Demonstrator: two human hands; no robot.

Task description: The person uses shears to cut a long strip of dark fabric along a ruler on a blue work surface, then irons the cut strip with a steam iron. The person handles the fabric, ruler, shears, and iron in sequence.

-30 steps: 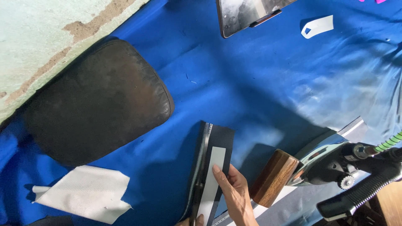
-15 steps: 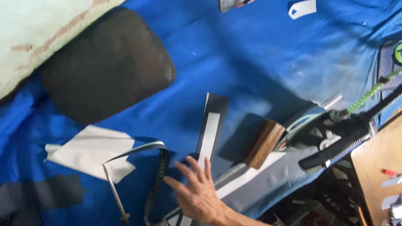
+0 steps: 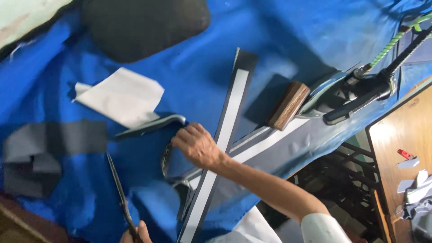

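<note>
— Our right hand (image 3: 198, 146) lies in the middle of the blue cloth (image 3: 189, 76). Can we tell what it is doing?

— Its fingers are curled around the bend of a thin dark strip (image 3: 150, 127). That strip runs off to the left from our hand.

— And our left hand (image 3: 137, 233)?

— We see only a bit of it at the bottom edge. It touches the near end of another thin dark strip (image 3: 118, 189). We cannot tell if it is squeezing or loose.

— Where is the long strip?

— The long dark strip with a white band (image 3: 220, 139) lies flat on the cloth, just beside our right hand. Its long way goes from the bottom, near us, up and a bit to the right. Our right arm lies across it.

— What else is around?

— On the left we see a folded grey cloth piece (image 3: 49, 144). Farther up is a white paper (image 3: 119, 96). To the right of the long strip are a wooden block (image 3: 288, 105) and an iron (image 3: 355, 94) with a green cord (image 3: 391, 42). Farthest away is a big dark pad (image 3: 144, 24).
</note>
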